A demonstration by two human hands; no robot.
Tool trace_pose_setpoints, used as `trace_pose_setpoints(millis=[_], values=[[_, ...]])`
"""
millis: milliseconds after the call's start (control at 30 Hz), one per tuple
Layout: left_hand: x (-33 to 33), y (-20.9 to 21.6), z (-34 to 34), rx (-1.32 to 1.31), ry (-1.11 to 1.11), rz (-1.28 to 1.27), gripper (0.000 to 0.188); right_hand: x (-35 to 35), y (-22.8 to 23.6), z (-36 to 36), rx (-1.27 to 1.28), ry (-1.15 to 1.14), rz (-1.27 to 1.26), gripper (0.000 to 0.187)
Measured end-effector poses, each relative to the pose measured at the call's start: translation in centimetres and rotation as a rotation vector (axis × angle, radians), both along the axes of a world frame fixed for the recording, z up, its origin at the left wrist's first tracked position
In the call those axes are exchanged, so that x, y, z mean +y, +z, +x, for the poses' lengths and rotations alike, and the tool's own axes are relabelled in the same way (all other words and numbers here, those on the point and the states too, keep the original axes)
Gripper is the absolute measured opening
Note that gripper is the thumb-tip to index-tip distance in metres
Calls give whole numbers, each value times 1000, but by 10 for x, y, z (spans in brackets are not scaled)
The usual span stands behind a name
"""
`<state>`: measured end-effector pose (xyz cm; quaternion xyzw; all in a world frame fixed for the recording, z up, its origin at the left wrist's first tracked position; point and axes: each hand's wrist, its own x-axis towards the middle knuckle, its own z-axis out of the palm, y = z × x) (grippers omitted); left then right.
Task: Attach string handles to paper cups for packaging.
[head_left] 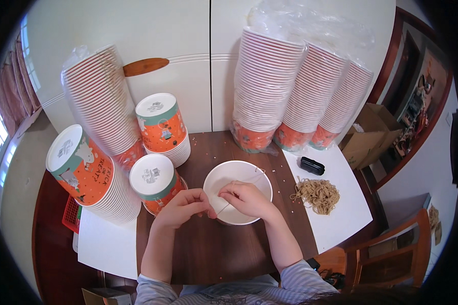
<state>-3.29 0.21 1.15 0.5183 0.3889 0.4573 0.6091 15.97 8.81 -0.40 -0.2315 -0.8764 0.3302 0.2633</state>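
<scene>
Thin wht cord (223,209) btwn hands (188,207) (247,197), abv rnd tub (234,172)

Dark lettering (103,174) stands on an orange bucket (81,175).

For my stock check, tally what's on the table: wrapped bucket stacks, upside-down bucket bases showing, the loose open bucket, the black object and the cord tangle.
Wrapped bucket stacks: 4
Upside-down bucket bases: 3
Loose open bucket: 1
Black object: 1
Cord tangle: 1
Total: 10
</scene>
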Motion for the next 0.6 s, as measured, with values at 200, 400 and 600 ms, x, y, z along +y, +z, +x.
trace_pose_setpoints(millis=[200,400,600], values=[[1,2,13,89,138,-94,11,-5,11,1,55,63,-479,13],[4,-4,18,66,221,-61,16,-3,8,9,285,130,-571,20],[4,-11,26,164,272,-1,19,-1,5,3,289,114,-11,32]])
